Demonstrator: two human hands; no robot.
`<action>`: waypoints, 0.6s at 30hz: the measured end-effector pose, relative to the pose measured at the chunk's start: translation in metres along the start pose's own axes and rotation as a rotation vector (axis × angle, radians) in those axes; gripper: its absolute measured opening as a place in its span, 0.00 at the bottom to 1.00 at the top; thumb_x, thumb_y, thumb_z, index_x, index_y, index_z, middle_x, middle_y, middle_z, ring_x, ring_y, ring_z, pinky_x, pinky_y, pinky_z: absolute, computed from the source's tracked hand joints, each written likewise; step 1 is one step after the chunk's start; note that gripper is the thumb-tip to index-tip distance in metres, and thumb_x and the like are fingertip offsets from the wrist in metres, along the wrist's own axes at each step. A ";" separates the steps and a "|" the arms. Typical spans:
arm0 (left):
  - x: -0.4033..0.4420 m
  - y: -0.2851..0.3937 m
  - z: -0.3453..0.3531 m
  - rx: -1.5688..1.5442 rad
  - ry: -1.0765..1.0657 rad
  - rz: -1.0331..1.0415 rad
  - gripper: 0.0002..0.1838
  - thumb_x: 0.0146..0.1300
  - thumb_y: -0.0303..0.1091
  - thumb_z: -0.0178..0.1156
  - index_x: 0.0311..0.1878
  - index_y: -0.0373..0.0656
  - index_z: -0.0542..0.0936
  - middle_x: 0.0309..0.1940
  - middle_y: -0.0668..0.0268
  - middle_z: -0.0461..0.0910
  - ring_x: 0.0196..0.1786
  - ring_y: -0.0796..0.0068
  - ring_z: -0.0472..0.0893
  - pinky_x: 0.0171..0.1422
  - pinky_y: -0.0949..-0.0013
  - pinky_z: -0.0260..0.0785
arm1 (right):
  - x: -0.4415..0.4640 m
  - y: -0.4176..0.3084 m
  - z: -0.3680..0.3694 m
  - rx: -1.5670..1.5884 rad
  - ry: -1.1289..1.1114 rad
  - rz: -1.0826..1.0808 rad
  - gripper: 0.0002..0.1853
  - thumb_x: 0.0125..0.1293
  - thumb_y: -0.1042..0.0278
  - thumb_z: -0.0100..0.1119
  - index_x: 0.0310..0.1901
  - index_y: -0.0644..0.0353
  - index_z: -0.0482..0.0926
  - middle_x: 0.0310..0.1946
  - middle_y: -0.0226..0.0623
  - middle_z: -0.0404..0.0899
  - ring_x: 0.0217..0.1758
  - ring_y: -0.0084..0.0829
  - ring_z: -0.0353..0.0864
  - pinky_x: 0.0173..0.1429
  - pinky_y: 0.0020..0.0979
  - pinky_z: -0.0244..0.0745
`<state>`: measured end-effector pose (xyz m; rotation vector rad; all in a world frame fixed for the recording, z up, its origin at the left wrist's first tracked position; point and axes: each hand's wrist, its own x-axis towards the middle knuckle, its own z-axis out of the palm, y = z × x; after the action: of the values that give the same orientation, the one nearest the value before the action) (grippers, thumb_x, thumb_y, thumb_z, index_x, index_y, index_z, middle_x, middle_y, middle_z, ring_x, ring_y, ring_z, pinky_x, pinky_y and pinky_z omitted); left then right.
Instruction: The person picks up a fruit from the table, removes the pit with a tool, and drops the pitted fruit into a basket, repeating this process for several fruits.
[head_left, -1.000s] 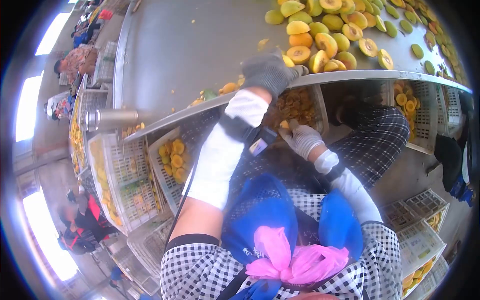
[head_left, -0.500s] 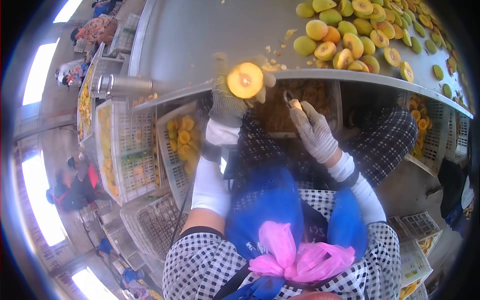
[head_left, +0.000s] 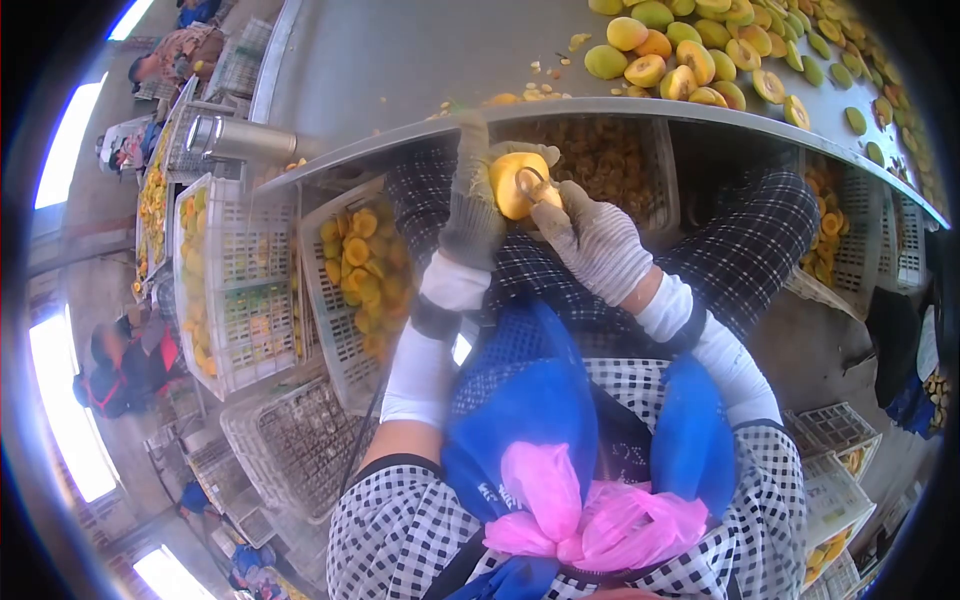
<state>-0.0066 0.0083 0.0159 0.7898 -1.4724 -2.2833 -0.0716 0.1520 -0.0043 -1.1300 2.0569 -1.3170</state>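
In my gloved left hand [head_left: 470,200] is a yellow peach half [head_left: 507,188], its cut face turned toward my right side. My gloved right hand [head_left: 602,242] grips a small pitting tool with a curved metal loop [head_left: 535,176]. The loop meets the cut face around the stone area, and the fingers partly hide the tool's handle. Both hands are close together above my lap, just below the metal table edge. Behind them, a crate [head_left: 668,180] of brownish peach pieces or stones sits under the table.
Whole and halved peaches [head_left: 690,60] lie on the metal table [head_left: 400,60]. A steel flask [head_left: 240,138] stands at its left corner. Crates of yellow halves [head_left: 360,270] flank my legs on the left, with another crate [head_left: 835,235] on the right. People sit further left.
My left hand has drawn the peach half down from the table edge and tilted it. My right hand has moved up and left, bringing the pitting tool's loop to the cut face.
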 end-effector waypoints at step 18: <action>0.003 -0.029 0.025 0.252 0.201 0.705 0.14 0.62 0.27 0.61 0.52 0.39 0.78 0.34 0.64 0.80 0.29 0.81 0.77 0.33 0.78 0.71 | 0.013 0.035 0.027 0.587 -0.072 0.157 0.20 0.73 0.53 0.50 0.43 0.67 0.76 0.25 0.37 0.77 0.28 0.25 0.72 0.36 0.29 0.72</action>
<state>-0.0233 0.0371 -0.0039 0.4378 -1.6267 -1.4807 -0.0730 0.1344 -0.0474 -0.7232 1.5118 -1.6195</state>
